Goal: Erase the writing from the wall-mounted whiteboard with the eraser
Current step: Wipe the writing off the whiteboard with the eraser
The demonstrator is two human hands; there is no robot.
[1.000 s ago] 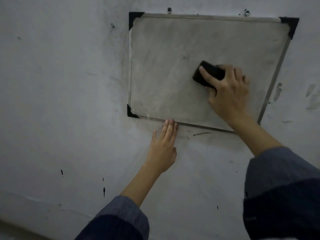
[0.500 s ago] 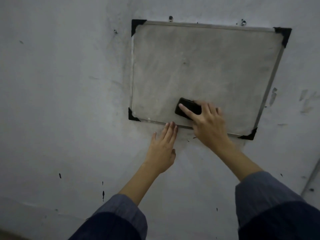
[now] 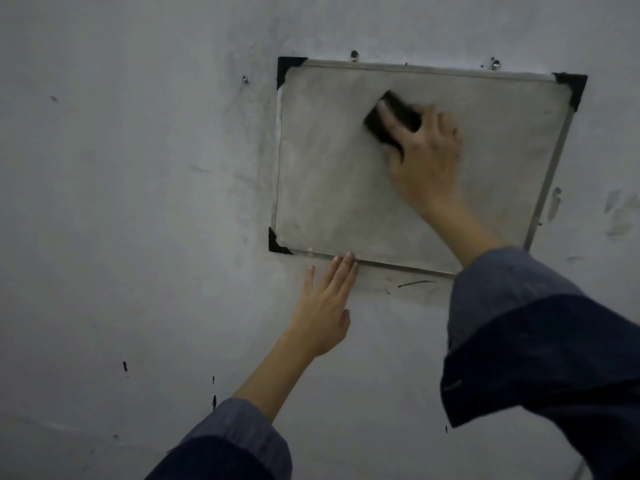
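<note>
Under the right hand (image 3: pixel 424 157), gripping the eraser (image 3: pixel 389 121), the whiteboard (image 3: pixel 329 188) looks wiped; left hand (image 3: pixel 323 306) lies flat below, so sweeping leftward seems next.

Dim, flat grey light, motion blur on right hand (image 3: pixel 424 157), wide-angle skew

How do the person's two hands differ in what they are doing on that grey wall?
The right hand grips the black block eraser on the metal-framed whiteboard; the left hand holds nothing. The right hand's fingers curl and look motion-blurred; the left hand's lie straight and sharp, flat on the wall, fingertips at the board's bottom edge. Both wear blue-grey sleeves.
</note>
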